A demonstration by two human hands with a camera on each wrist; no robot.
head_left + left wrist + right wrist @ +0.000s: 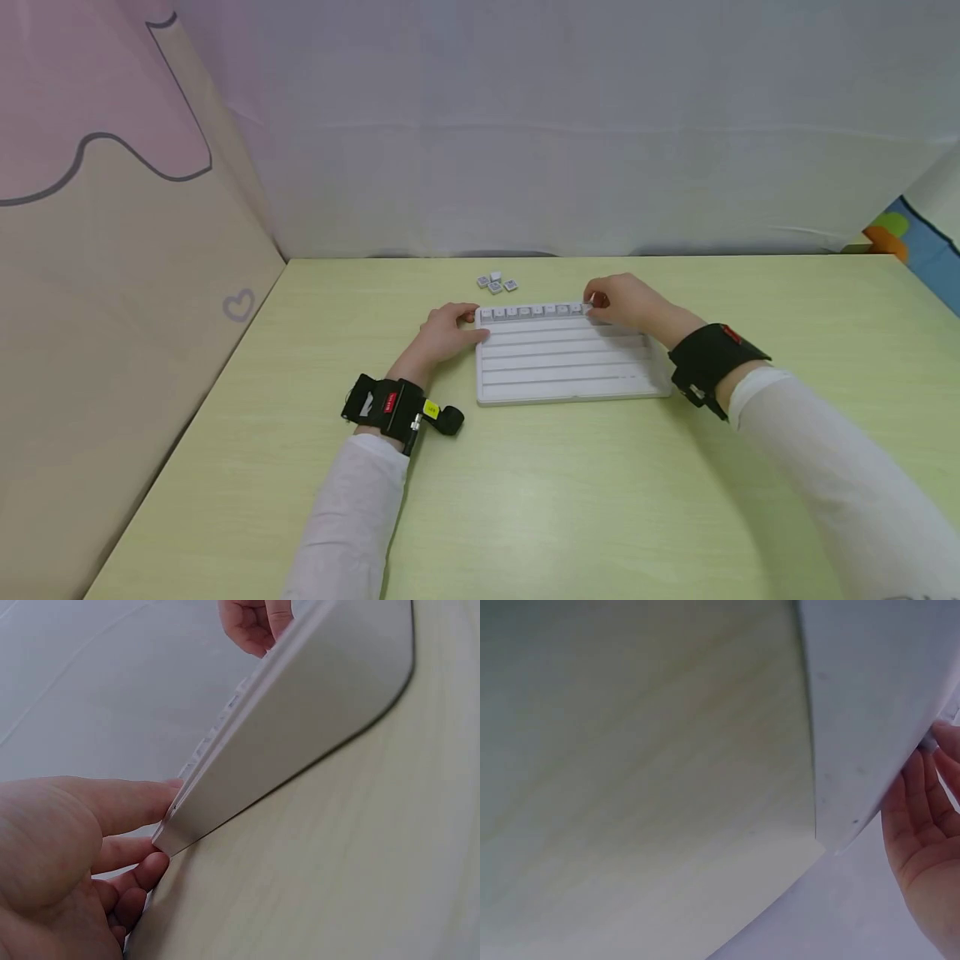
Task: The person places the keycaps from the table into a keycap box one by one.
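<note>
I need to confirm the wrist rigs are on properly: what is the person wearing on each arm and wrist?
Both arms wear white long sleeves. The left wrist has a black strap with a red tag, a yellow label and a black cylindrical camera module. The right wrist has a wide black band with a red tag. Both hands, left hand and right hand, are bare.
</note>
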